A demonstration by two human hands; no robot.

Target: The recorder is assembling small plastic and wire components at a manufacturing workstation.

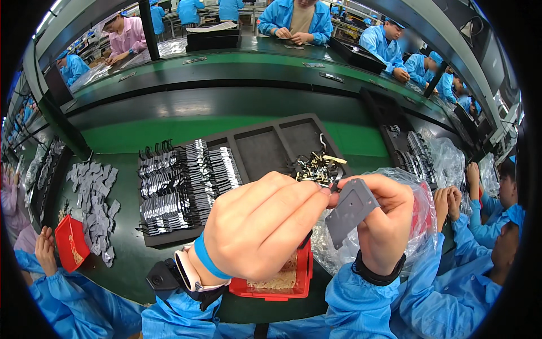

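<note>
Right hand (384, 220) pinches flat grey plastic plate (350, 212); left hand (262, 226), fingers closed, touches its top edge, perhaps holding something hidden. Red plastic tray (282, 285) mostly covered beneath.

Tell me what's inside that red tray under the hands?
The red tray holds a pale, yellowish heap of small pieces; too fine to identify. The left hand covers most of it, so the rest stays hidden.

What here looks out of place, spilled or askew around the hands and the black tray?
Nothing looks damaged or spilled. The right hand holds a small grey plate, tilted, with the left hand at its edge. The grey pads left of the black tray lie in a loose scatter, unlike the tidy rows of black-and-white parts.
</note>
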